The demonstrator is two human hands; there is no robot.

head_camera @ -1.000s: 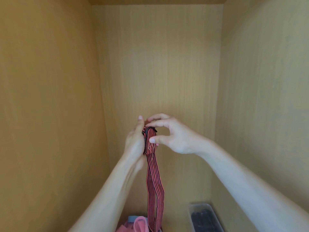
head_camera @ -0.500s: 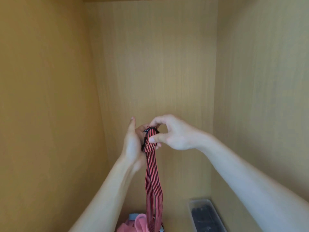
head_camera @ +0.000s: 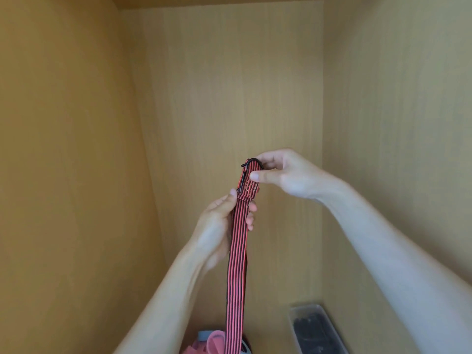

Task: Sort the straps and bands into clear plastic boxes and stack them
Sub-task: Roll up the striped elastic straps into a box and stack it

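Up near the back panel of the light brown wood-grain cupboard [head_camera: 229, 85], the long red-and-black striped elastic strap [head_camera: 236, 251] is held up in the air and hangs straight down under its own weight. Its bottom end drops out of sight at the lower edge of the view.

The right hand [head_camera: 283, 175] is pinching the very top of it, thumb on the front and fingers curled behind, right where the thin black metal hook [head_camera: 251, 162] sits on the folded, stitched end. The left hand [head_camera: 217, 226] is a bit lower. Its thumb is on the near face and its fingers wrap round the back, so the webbing runs through a loose grip.

My guess is it's held high like this to get the whole length untwisted before folding or rolling it. A long floppy strap won't fit a small box any other way. Keeping the hook end on top makes sense too, since a loose hook could swing and snag.

Down at the bottom right there's a clear plastic box [head_camera: 305, 307] on the cupboard floor with something dark inside, too blurry to say what. Just left of the strap's hanging part is a heap of soft pink bands [head_camera: 214, 343] with a bit of blue-grey showing behind. So sorting looks partly done. This strap still needs bundling, and I can't tell which box it's meant for.
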